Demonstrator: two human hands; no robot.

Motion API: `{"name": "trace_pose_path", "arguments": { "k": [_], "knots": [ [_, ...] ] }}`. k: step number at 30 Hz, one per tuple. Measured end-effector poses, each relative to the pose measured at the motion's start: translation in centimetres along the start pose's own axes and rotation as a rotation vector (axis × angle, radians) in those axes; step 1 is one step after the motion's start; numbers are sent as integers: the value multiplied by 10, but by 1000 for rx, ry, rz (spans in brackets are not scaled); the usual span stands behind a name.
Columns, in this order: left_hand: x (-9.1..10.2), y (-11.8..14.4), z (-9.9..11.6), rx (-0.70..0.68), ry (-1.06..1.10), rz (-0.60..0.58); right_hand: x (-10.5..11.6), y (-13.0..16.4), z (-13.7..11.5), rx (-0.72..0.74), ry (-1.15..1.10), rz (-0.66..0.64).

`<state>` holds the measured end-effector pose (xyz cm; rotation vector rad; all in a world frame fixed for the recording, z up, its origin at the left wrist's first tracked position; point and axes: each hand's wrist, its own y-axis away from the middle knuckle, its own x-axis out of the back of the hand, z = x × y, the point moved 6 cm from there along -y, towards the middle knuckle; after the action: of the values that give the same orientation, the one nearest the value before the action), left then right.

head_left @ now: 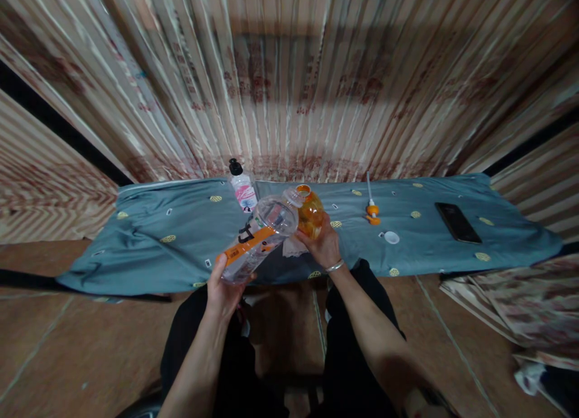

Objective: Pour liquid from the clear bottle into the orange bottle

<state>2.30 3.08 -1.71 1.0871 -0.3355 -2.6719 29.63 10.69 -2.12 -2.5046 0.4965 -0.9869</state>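
In the head view my left hand is closed around the lower part of a large clear plastic bottle with an orange label. That bottle tilts up to the right, its mouth close to the mouth of a translucent orange bottle. Whether the two mouths touch, I cannot tell. My right hand grips the orange bottle from its lower right side. An orange pump head with a pale tube lies on the cloth to the right, near a round white cap.
A pink-labelled bottle with a black pump stands at the back left. A dark phone lies far right. Something white and crumpled is under the bottles. Teal patterned cloth covers the narrow surface; a striped curtain hangs behind.
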Motion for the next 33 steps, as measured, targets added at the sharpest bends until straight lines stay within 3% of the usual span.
{"name": "trace_pose_path", "arguments": {
  "k": [8, 20, 33],
  "knots": [
    [1, 1, -11, 106, 28, 114, 9, -2, -10, 7, -84, -49],
    [-8, 2, -28, 266, 103, 52, 13, -6, -18, 17, -89, -87],
    [-7, -1, -31, 254, 143, 31, 14, -6, -25, 52, -80, -40]
  ]
}}
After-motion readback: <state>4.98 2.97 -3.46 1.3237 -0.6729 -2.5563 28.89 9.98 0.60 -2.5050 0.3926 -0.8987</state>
